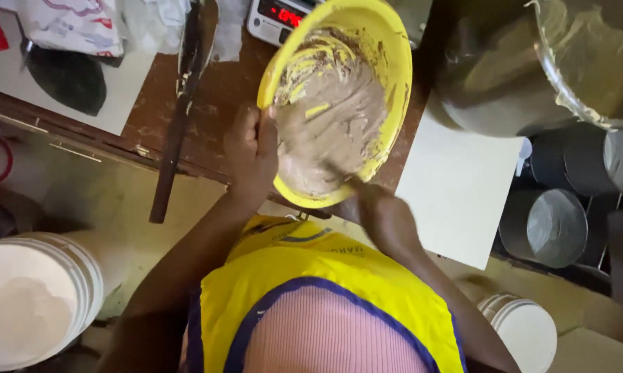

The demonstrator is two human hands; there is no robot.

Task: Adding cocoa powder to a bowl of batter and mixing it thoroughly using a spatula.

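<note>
A yellow bowl (393,55) tilts toward me at the edge of a brown wooden table (218,103). It holds thick brown batter (339,117), smeared up its inner wall. My left hand (249,148) grips the bowl's near-left rim, thumb inside. At the bowl's lower edge my right hand (377,211) is blurred and closed on a utensil whose end dips into the batter; I cannot tell what kind of utensil it is.
A digital scale (277,17) with a red display sits behind the bowl. A large metal mixing bowl (588,62) stands at right, round tins (546,224) below it. A white sheet (456,186) lies right of the bowl. White buckets (32,297) (525,328) stand on the floor.
</note>
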